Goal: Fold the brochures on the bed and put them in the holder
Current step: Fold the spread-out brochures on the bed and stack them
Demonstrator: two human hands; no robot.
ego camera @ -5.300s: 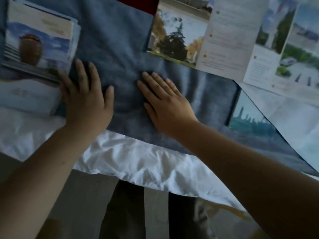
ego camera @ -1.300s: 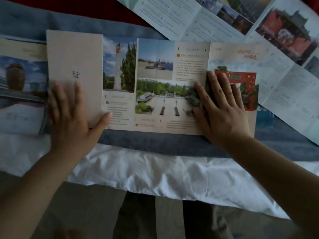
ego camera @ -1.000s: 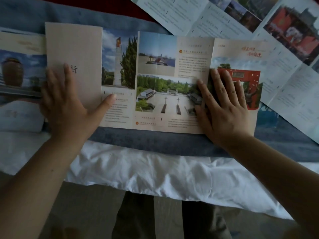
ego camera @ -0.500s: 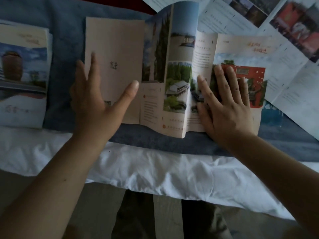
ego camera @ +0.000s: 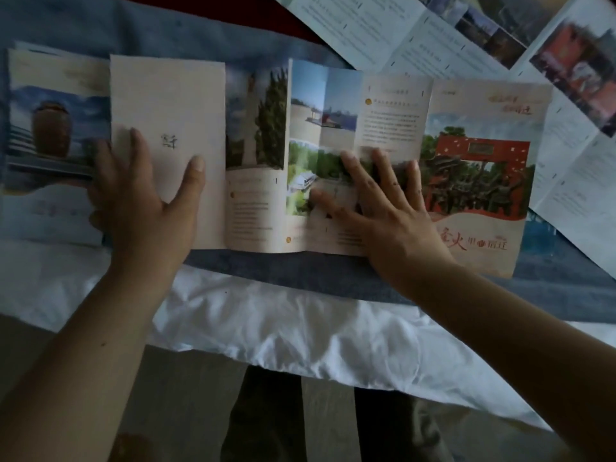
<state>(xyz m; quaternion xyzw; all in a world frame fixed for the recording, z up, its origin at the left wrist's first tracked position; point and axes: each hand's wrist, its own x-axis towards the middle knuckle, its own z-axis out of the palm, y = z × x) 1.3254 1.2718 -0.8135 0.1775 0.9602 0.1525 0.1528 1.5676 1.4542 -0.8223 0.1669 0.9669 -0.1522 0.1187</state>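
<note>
An unfolded brochure (ego camera: 256, 208) with several panels lies across the blue blanket (ego camera: 300, 271). Its left end is a plain beige panel and its right end shows a red gate. A low ridge stands at the fold near the middle. My left hand (ego camera: 143, 208) rests flat on the beige panel, thumb and forefinger on the paper, the other fingers past its left edge. My right hand (ego camera: 376, 208) presses flat on the middle panels, fingers spread. A stack of folded brochures (ego camera: 50, 135) lies at the far left. I cannot make out a holder.
More unfolded brochures (ego camera: 443, 31) lie at the back right, one (ego camera: 573, 155) reaching under the right end of the brochure I work on. A white sheet (ego camera: 300, 331) hangs over the bed's near edge. Below it are the floor and my legs (ego camera: 266, 418).
Half a second ago my left hand had pushed the left panels rightward, raising a tall fold. Now the brochure lies nearly flat again, and my right hand has slid left off the red gate panel.
</note>
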